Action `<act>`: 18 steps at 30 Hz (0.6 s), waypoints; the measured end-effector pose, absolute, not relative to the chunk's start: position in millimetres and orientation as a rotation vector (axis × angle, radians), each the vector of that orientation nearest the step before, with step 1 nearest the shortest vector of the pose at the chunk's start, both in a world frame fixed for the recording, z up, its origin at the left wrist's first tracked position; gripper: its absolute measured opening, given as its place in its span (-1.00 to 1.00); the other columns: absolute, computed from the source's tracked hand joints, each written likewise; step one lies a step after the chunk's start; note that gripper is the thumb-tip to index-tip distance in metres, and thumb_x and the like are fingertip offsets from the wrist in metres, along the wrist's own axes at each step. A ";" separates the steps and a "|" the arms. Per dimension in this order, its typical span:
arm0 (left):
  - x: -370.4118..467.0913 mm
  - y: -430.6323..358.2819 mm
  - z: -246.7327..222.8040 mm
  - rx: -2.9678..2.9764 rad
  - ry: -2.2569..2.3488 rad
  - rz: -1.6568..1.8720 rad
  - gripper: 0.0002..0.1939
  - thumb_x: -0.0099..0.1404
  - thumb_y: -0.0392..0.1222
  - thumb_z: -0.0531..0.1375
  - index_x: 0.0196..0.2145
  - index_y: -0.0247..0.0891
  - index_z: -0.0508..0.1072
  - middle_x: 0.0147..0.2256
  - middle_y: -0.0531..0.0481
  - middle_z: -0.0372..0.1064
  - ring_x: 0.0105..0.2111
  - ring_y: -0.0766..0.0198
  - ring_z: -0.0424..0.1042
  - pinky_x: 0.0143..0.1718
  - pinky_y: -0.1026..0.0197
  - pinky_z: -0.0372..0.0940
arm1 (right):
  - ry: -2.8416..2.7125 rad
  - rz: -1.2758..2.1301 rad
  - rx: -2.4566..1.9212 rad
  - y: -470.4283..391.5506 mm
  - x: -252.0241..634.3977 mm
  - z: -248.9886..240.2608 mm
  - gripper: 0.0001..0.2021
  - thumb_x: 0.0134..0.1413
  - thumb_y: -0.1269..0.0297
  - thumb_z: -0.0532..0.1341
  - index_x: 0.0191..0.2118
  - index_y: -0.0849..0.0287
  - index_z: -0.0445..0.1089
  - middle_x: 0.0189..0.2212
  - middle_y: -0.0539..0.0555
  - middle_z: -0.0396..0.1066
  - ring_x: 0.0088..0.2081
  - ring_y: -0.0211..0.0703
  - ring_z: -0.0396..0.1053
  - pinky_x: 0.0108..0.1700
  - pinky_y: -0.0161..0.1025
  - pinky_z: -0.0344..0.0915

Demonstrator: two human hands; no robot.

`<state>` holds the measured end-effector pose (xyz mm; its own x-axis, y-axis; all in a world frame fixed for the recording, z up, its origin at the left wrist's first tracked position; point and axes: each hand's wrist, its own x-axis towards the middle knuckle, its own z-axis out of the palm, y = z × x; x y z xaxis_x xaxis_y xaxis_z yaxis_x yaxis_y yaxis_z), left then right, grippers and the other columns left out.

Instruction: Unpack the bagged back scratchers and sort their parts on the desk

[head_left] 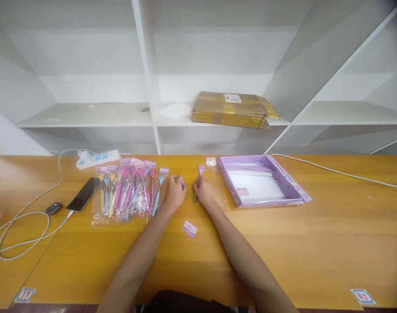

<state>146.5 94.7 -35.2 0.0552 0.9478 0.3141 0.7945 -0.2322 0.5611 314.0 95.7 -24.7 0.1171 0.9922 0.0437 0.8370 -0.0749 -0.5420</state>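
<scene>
Lilac plastic formed the small hand-shaped head of a back scratcher with a slim metal rod, which lay at the middle of the wooden worktop, its prongs pointing away from the person. The right hand had its fingers curled in a pinch around the rod; the left hand pinched a short purple piece, too hidden to identify. A light grip on the rod, away from the prongs, seemed the way to steer it without bending them. The clear, thin plastic sleeve just beside the right hand needed care against snagging, and the pink printed card between the forearms was best kept uncreased. Bagged, multicoloured scratchers lay to the left, a lilac cardboard tray to the right.
</scene>
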 end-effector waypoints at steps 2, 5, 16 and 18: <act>131.0 97.7 -20.3 2.099 1.843 0.898 -0.61 0.43 -0.27 0.22 0.19 -0.29 0.47 0.11 -0.30 0.27 0.14 -0.08 0.40 0.27 -0.14 0.27 | -1.775 0.491 -1.913 95.5 316.7 -25.4 -0.86 0.32 0.38 0.19 -0.05 0.18 0.41 -0.12 0.14 0.54 -0.23 -0.11 0.44 -0.29 -0.27 0.12; 94.3 104.1 3.1 2.092 1.978 0.799 -0.70 0.43 -0.23 0.21 0.08 -0.29 0.53 0.09 -0.32 0.32 0.16 -0.16 0.37 0.29 -0.19 0.23 | -1.800 0.532 -1.798 96.8 322.2 -25.9 -0.82 0.24 0.45 0.18 -0.07 0.17 0.43 -0.22 0.07 0.51 -0.26 -0.14 0.40 -0.28 -0.29 0.14; 64.2 104.2 17.3 2.031 2.057 0.464 -0.45 0.27 -0.30 0.35 0.18 -0.42 0.36 0.05 -0.45 0.48 0.18 -0.27 0.43 0.20 -0.12 0.29 | -1.842 0.635 -1.405 101.3 327.2 -31.1 -0.84 0.06 0.49 0.17 -0.25 0.13 0.41 -0.44 -0.06 0.31 -0.37 -0.17 0.30 -0.28 -0.28 0.18; 66.1 104.2 25.7 2.024 1.988 0.474 -0.47 0.30 -0.34 0.28 0.21 -0.42 0.34 -0.05 -0.35 0.54 0.05 -0.16 0.54 0.09 -0.02 0.36 | -1.807 0.617 -1.356 98.9 324.9 -25.0 -0.88 0.14 0.45 0.15 -0.24 0.13 0.39 -0.42 -0.04 0.30 -0.36 -0.16 0.30 -0.23 -0.26 0.23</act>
